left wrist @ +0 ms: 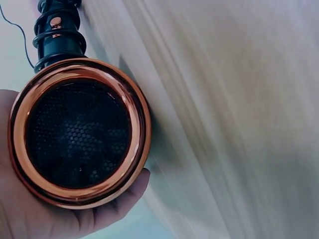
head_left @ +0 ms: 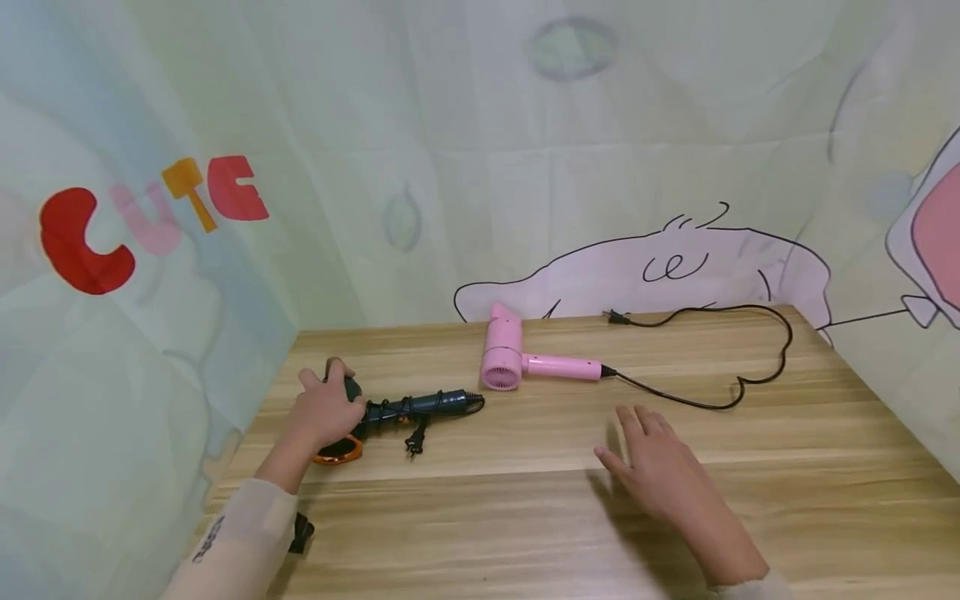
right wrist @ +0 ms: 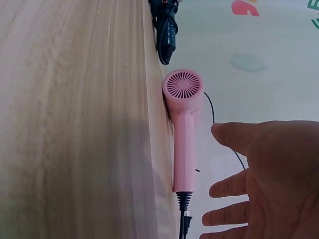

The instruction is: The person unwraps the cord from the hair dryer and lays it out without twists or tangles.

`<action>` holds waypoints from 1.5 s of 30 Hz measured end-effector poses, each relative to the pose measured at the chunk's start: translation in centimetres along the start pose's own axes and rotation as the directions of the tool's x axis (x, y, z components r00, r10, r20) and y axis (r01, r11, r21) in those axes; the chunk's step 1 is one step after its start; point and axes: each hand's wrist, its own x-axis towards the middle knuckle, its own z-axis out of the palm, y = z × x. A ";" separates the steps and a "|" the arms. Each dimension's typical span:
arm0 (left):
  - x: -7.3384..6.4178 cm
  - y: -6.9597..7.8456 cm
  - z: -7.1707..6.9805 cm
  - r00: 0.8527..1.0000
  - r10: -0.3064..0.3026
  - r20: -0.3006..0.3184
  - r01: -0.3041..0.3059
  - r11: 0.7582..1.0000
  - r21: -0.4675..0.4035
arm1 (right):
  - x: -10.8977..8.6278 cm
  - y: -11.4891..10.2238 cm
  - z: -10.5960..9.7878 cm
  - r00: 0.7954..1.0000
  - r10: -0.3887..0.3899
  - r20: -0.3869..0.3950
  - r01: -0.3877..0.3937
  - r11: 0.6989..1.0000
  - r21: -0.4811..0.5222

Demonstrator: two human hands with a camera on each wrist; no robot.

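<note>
My left hand point(head_left: 324, 410) grips the barrel of a dark teal hair dryer point(head_left: 448, 403) at the left of the table. Its handle points right, with the black cord wound round it and the plug point(head_left: 415, 442) hanging loose. In the left wrist view the dryer's copper-rimmed mesh end point(left wrist: 79, 132) faces the camera, with fingers curled round its underside. My right hand point(head_left: 667, 471) hovers over the table with its fingers spread and holds nothing. Beyond it lies a pink hair dryer point(head_left: 502, 346), its handle toward the right.
From the pink dryer a black cord point(head_left: 787, 342) loops over the right of the wooden table point(head_left: 465, 533) to a plug point(head_left: 617, 317) at the back edge. A small black object point(head_left: 302, 533) lies beside the left sleeve. Printed fabric walls point(head_left: 360, 167) enclose the table's back and sides.
</note>
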 end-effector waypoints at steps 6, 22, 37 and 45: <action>-1.5 0.6 1.1 1.000 0.028 0.000 -0.028 1.000 0.013 | 0.1 -0.3 0.2 1.000 -0.015 0.011 0.015 1.000 -0.009; -2.6 4.5 3.2 0.996 0.084 -0.015 -0.084 0.996 0.012 | -0.3 -1.0 0.7 0.999 0.010 0.045 -0.010 1.000 0.007; -3.2 9.9 4.5 0.988 0.152 -0.031 -0.151 0.988 0.021 | -0.4 -1.9 0.8 0.999 -0.001 0.041 0.000 1.000 0.025; -4.5 11.6 5.8 0.991 0.124 -0.050 -0.123 0.992 0.017 | -0.5 -2.3 1.2 0.998 -0.015 0.056 0.014 1.000 0.012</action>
